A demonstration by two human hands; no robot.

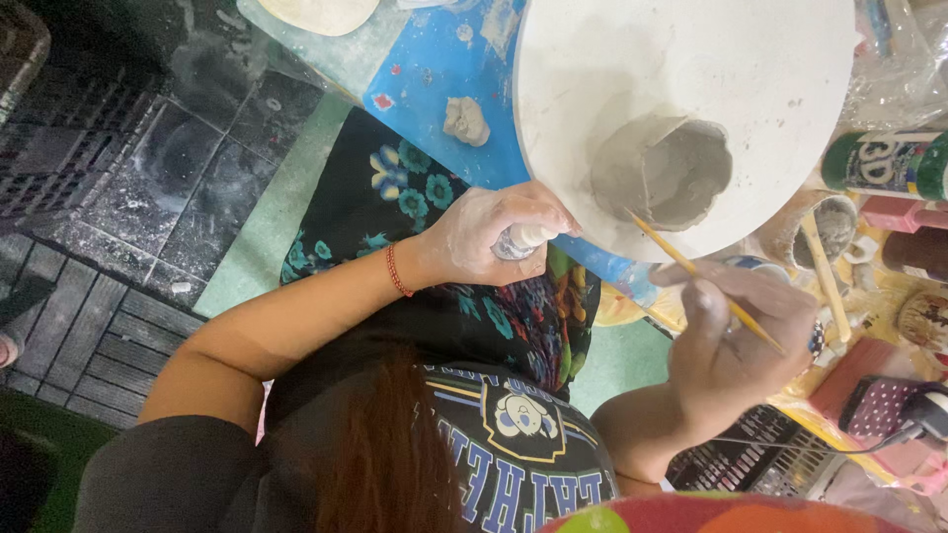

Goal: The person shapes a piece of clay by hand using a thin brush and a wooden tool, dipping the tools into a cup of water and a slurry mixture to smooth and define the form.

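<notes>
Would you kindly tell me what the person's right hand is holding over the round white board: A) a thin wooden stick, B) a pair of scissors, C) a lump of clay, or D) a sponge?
A: the right hand grips a thin wooden stick whose tip reaches the grey clay cup on the round white board.

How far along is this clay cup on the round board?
Done: the grey clay cup stands formed, with walls, on the round white board. In hand: the right hand holds a thin wooden stick near its rim; the left hand holds a small bottle. Left: a clay lump lies unused.
</notes>
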